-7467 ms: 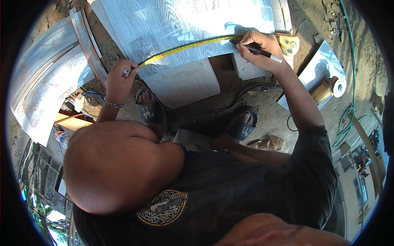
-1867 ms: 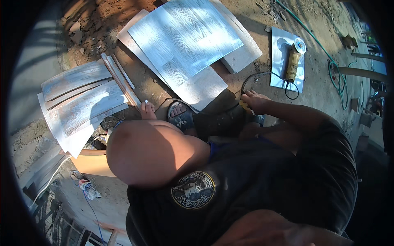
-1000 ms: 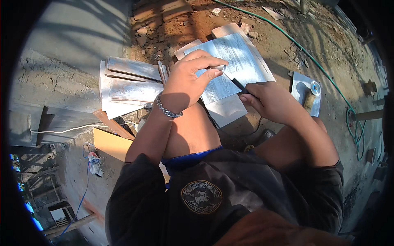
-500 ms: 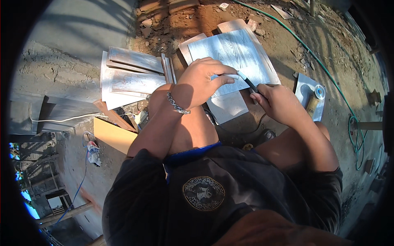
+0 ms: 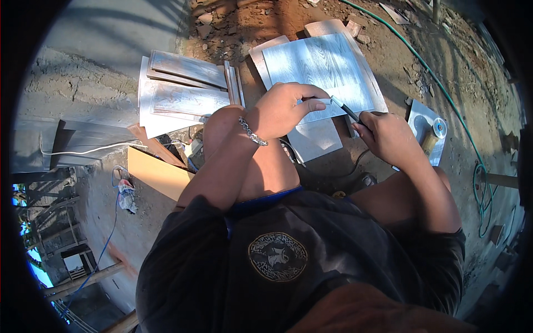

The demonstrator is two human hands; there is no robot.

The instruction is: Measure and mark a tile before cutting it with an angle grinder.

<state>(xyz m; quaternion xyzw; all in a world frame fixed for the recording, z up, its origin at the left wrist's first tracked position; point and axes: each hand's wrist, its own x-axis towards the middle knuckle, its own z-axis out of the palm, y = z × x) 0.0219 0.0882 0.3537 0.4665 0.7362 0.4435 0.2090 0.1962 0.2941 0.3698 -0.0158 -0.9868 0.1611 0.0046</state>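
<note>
Above my knees, my left hand (image 5: 283, 111) pinches a small pale stick-like piece (image 5: 322, 102) between thumb and fingers. A chain bracelet circles that wrist. My right hand (image 5: 388, 136) is closed round a slim dark pen-like tool (image 5: 347, 112), its pale tip touching or nearly touching the piece. Whether the tool is a marker or a blade is too small to tell. Beyond the hands lies a large grey wood-grain tile (image 5: 311, 61) on brownish boards. Nearer me is a smaller pale tile piece (image 5: 315, 143).
Cut wood-grain tiles (image 5: 186, 69) are stacked at the left, beside a tan board (image 5: 158, 172). To the right, a cylinder with a round disc-like end (image 5: 438, 128) lies on a grey sheet. A green hose (image 5: 427, 69) crosses the ground; rubble (image 5: 214, 33) lies at the back.
The whole view has shifted slightly. Both hands remain close together, with the dark tool's tip still at the pale piece; neither hand has let go.
</note>
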